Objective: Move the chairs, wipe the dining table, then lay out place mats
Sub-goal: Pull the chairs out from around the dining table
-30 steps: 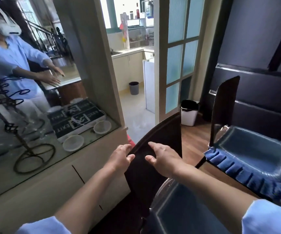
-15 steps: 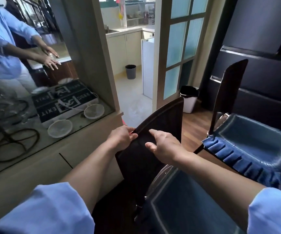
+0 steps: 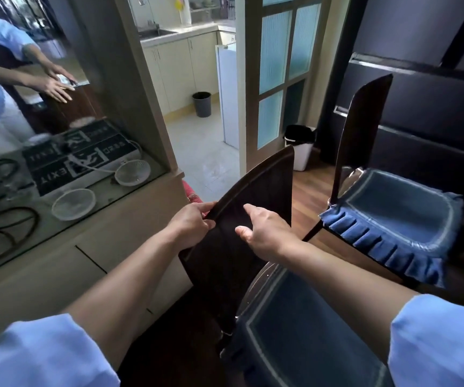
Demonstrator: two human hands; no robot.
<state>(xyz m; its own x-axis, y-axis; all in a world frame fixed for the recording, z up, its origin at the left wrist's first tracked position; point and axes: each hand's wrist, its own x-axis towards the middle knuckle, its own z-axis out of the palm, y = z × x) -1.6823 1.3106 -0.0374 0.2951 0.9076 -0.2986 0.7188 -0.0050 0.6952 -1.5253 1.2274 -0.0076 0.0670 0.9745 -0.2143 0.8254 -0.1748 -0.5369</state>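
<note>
Right in front of you, beside the cabinet (image 3: 58,269), your left hand (image 3: 191,224) and right hand (image 3: 267,236) were open a moment ago. Now both grip the back of the chair (image 3: 264,185). It looks ready to pull away.

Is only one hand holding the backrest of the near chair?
No, the left hand and the right hand both grip the dark backrest of the near chair.

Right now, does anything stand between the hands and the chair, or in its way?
Nothing between them: left hand and right hand already hold the chair's backrest. A second chair stands close on its right, a cabinet on its left.
</note>
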